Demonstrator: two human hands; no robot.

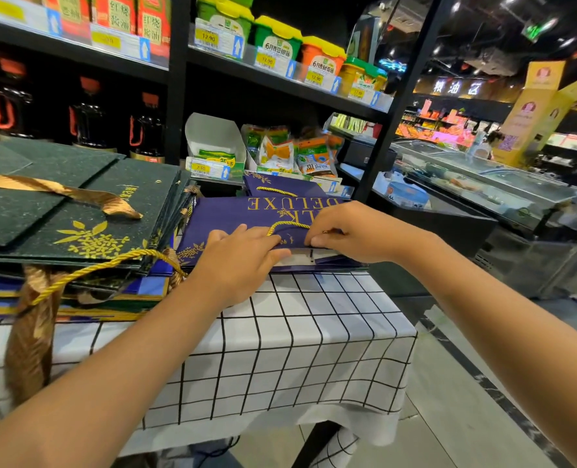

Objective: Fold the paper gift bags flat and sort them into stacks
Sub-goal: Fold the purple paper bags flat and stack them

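Note:
A flat purple gift bag [226, 214] with gold lettering and a gold cord handle lies on top of a small purple stack at the table's far right. My left hand [243, 256] presses on its near edge, fingers together and flat. My right hand [344, 233] pinches the same edge beside the cord handle. To the left a thick stack of dark green bags [77, 204] with gold leaf print and gold ribbon rests on blue and gold bags. Another purple bag [280, 185] lies behind.
The table wears a white cloth with a black grid [314, 332]. Store shelves [280, 79] with bottles, tubs and packets stand right behind the stacks. A black shelf post [381, 157] rises at the right. A glass freezer case [483, 184] and the tiled aisle lie to the right.

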